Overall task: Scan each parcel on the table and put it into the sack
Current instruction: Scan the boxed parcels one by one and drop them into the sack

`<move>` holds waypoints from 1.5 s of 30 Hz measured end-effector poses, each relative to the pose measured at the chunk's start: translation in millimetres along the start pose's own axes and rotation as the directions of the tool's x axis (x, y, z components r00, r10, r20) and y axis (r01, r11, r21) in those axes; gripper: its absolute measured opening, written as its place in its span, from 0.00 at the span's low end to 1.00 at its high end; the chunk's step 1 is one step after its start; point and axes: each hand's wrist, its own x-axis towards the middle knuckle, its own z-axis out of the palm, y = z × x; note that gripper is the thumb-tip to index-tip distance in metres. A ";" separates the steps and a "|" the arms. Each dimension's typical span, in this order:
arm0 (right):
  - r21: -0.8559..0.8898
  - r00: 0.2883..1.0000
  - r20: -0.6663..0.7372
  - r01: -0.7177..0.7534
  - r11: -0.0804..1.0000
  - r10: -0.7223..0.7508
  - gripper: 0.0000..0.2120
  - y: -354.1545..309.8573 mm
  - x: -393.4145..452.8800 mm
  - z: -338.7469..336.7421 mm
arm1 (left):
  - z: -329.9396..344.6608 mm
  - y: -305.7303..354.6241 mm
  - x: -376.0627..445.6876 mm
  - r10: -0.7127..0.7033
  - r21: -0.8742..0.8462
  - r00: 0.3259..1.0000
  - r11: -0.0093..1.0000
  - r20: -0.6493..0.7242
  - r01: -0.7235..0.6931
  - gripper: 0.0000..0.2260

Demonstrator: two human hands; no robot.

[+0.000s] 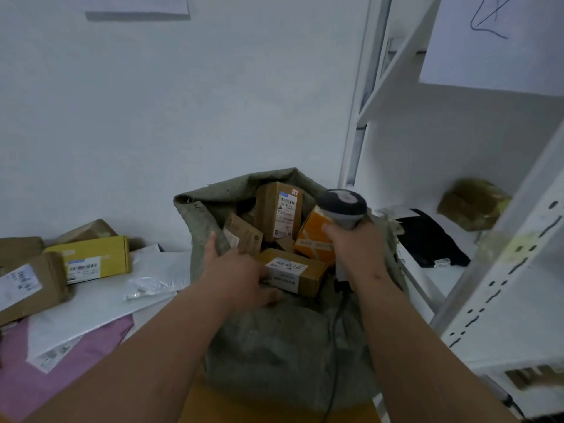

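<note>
Left hand (241, 271): reaches into the mouth of the sack, fingers curled round the near end of a small brown box (294, 274) with a white label on top; the thumb lies against the sack's left rim.
Right hand (355, 244): gripping the handle of a grey scanner (345, 207), head up, over the right side of the sack's mouth; a dark cable hangs down from it.
Sack (274, 346): grey-green cloth, standing open below both hands, its front wall bulging toward the viewer.
Inside the sack: beyond the held box, an orange box (314, 239) just left of the right hand, a tall brown box (279, 210) with a barcode label standing farther back, and a flat brown packet (244, 232) tilted just beyond the left hand.
Worktop (100, 306): to the left of the left hand, carrying a pink mailer (45, 377), a white mailer (152, 276), a brown parcel (30, 285) with a white label and, farther back, a yellow box (91, 257).
Shelves (488, 270): white, to the right of the right hand, with a dark bag (427, 239) and a blurred brown parcel farther in.
</note>
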 end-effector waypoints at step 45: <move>0.096 0.746 0.638 -0.324 0.941 0.191 0.09 -12.4 -187.2 274.8 | 135.4 -254.1 -177.1 -0.717 -0.438 0.682 0.572 0.142 0.693 0.25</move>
